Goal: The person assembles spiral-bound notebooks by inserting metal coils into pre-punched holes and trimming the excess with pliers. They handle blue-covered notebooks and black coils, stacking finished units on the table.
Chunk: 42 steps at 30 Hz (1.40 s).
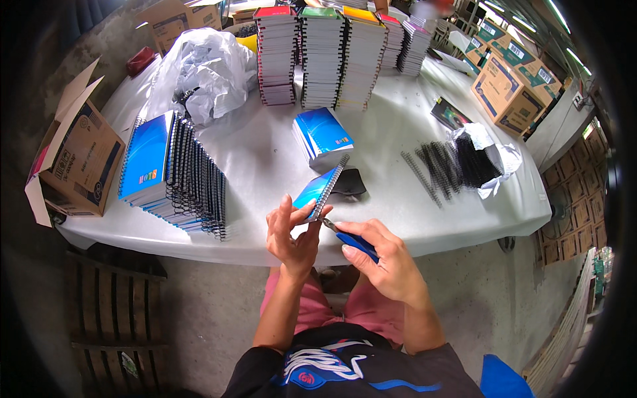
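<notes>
My left hand (292, 242) holds a small blue notebook (313, 190) tilted near the table's front edge, with its black spiral coil (333, 180) along the right side. In my right hand (388, 262) is a pair of blue-handled pliers (357, 245), its jaws at the coil's near end. Whether the jaws are closed on the wire is too small to tell. Just behind the notebook lies a dark flat pouch-like thing (350, 183). Beyond it sits a short stack of blue-covered notebooks (324, 136). Loose black spiral coils (441, 169) lie to the right.
A tall stack of coil-bound blue notebooks (149, 159) stands left, beside an open carton (83, 156). A clear plastic bag (206, 73) and several tall notebook stacks (323, 63) line the back. More coils lie on white wrapping (507, 162); cartons (511, 93) stand far right.
</notes>
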Each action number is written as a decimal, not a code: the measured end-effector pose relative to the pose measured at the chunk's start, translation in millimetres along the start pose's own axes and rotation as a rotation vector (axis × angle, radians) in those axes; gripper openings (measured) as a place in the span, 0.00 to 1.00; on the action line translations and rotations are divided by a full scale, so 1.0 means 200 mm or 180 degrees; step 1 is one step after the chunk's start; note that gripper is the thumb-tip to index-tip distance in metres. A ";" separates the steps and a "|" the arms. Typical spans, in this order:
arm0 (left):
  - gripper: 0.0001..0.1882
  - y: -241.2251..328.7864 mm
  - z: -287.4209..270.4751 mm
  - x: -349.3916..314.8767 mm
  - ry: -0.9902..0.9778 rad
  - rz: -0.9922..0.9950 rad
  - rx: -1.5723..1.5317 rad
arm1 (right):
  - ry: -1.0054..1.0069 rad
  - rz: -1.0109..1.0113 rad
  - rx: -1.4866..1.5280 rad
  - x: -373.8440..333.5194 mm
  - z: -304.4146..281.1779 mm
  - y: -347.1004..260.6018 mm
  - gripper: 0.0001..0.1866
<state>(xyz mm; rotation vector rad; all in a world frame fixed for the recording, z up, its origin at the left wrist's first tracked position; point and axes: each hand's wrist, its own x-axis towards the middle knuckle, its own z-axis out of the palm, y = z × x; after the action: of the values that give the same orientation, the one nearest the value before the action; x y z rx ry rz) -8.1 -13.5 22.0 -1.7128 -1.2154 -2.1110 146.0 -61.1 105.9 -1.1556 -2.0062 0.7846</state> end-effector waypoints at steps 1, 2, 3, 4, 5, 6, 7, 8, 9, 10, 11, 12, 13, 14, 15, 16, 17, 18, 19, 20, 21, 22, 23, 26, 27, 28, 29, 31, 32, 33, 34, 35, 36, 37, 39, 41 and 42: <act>0.44 -0.01 0.00 0.01 0.0005 0.0226 0.0118 | -0.0077 -0.0008 0.0318 0.00 0.01 0.02 0.19; 0.43 -0.01 -0.01 0.01 0.0010 0.0451 0.0236 | -0.0426 0.0460 0.1129 -0.01 0.00 0.04 0.19; 0.43 -0.02 -0.02 0.02 0.0017 0.0685 0.0346 | -0.0765 0.0925 0.1937 -0.02 -0.02 0.05 0.20; 0.42 -0.02 -0.02 0.02 0.0035 0.0754 0.0388 | -0.1104 0.1390 0.2745 -0.02 -0.02 0.06 0.21; 0.42 -0.03 -0.02 0.01 0.0054 0.0822 0.0430 | -0.1132 0.1505 0.3185 -0.03 -0.01 0.07 0.22; 0.41 -0.04 -0.02 0.00 0.0076 0.0894 0.0473 | -0.1158 0.1610 0.3624 -0.03 0.01 0.08 0.22; 0.41 -0.05 -0.01 0.00 0.0077 0.0824 0.0436 | -0.1183 0.1714 0.4064 -0.04 0.02 0.09 0.23; 0.41 -0.06 -0.01 -0.01 0.0078 0.0752 0.0399 | -0.1004 0.1718 0.3656 -0.05 0.04 0.08 0.22; 0.40 -0.07 -0.01 0.00 0.0085 0.0695 0.0389 | -0.0691 0.1231 0.2506 -0.05 0.05 0.08 0.22; 0.37 -0.07 0.00 -0.01 0.0142 0.0247 0.0278 | -0.0373 0.0736 0.1361 -0.04 0.05 0.09 0.22; 0.36 -0.06 0.00 -0.01 0.0129 -0.0162 0.0083 | -0.0049 0.0232 0.0223 -0.04 0.05 0.10 0.22; 0.35 -0.05 -0.02 0.02 0.0121 -0.0565 -0.0088 | 0.0206 0.0467 0.0148 -0.04 0.04 0.13 0.21; 0.34 -0.03 -0.03 0.04 0.0124 -0.0968 -0.0288 | 0.0594 0.0296 -0.0490 -0.04 0.03 0.23 0.21; 0.25 -0.02 -0.04 0.05 0.0094 -0.1574 -0.0802 | 0.0779 0.0723 -0.0759 -0.05 0.00 0.28 0.19; 0.22 -0.02 -0.06 0.06 0.0106 -0.1834 -0.1091 | 0.0869 0.1037 -0.1176 -0.06 -0.02 0.38 0.20; 0.19 -0.03 -0.06 0.06 0.0115 -0.2092 -0.1399 | 0.0722 0.1502 -0.1874 -0.06 -0.04 0.46 0.22; 0.16 -0.04 -0.06 0.06 0.0115 -0.2349 -0.1720 | 0.0443 0.1908 -0.2282 -0.07 -0.05 0.55 0.23; 0.13 0.00 -0.05 0.09 0.0178 -0.2509 -0.2006 | 0.0546 0.1740 -0.2613 -0.05 -0.03 0.57 0.24; 0.13 0.01 -0.06 0.10 0.0208 -0.2661 -0.2216 | 0.0655 0.1563 -0.2938 -0.04 -0.02 0.58 0.26; 0.13 0.03 -0.07 0.11 0.0240 -0.2808 -0.2427 | 0.0812 0.1155 -0.2156 -0.02 -0.02 0.58 0.26; 0.13 0.04 -0.10 0.13 0.0290 -0.2959 -0.2606 | 0.0910 0.0741 -0.1350 0.03 -0.01 0.49 0.27; 0.12 0.07 -0.11 0.15 0.0476 -0.3148 -0.2849 | 0.1002 0.0354 -0.0545 0.06 0.02 0.42 0.28; 0.11 0.09 -0.12 0.16 0.0458 -0.3091 -0.2941 | 0.1038 0.0139 0.0360 0.09 0.06 0.40 0.28; 0.09 0.17 -0.17 0.19 0.0411 -0.2706 -0.2897 | 0.0967 -0.0327 0.2197 0.14 0.14 0.51 0.28; 0.10 0.22 -0.21 0.23 0.0338 -0.2469 -0.2379 | 0.1106 -0.0364 0.2533 0.18 0.16 0.45 0.26; 0.11 0.25 -0.27 0.25 0.0183 -0.1764 -0.1789 | 0.1237 -0.0397 0.2868 0.25 0.17 0.34 0.25; 0.12 0.26 -0.33 0.28 0.0021 -0.1086 -0.1178 | 0.1366 -0.0404 0.3207 0.31 0.16 0.24 0.24; 0.10 0.23 -0.49 0.34 0.0218 -0.0038 -0.0350 | 0.1135 -0.0337 0.3606 0.44 0.15 0.08 0.23; 0.07 0.22 -0.55 0.39 0.0485 0.0205 -0.0127 | 0.1127 -0.0294 0.3836 0.52 0.17 -0.03 0.22; 0.10 0.21 -0.59 0.42 0.0805 0.0130 -0.0115 | 0.0890 -0.0340 0.3845 0.60 0.16 -0.13 0.21; 0.13 0.19 -0.64 0.46 0.1128 0.0067 -0.0078 | 0.0632 -0.0390 0.3871 0.68 0.17 -0.23 0.20; 0.16 0.16 -0.67 0.50 0.1171 -0.0108 0.0173 | 0.0407 -0.0225 0.3559 0.75 0.15 -0.31 0.18; 0.19 0.11 -0.72 0.54 0.1224 -0.0270 0.0479 | 0.0277 -0.0159 0.3474 0.83 0.17 -0.39 0.17; 0.22 0.05 -0.74 0.57 0.1269 -0.0445 0.0764 | 0.0174 -0.0142 0.3838 0.90 0.20 -0.48 0.15; 0.25 -0.04 -0.79 0.62 0.1079 -0.0643 0.1023 | -0.0152 -0.0265 0.4235 1.08 0.23 -0.57 0.13; 0.30 -0.11 -0.81 0.64 0.0986 -0.1093 0.0486 | 0.0164 -0.0572 0.3923 1.18 0.24 -0.69 0.15; 0.33 -0.13 -0.79 0.64 0.0931 -0.1174 0.0233 | 0.0380 -0.0739 0.3722 1.25 0.21 -0.74 0.16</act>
<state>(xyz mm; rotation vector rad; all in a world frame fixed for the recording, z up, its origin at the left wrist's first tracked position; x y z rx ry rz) -183.8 -57.1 119.6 -1.1635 -1.5842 -2.3731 -51.1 91.9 259.5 -0.2587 -1.1587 1.4156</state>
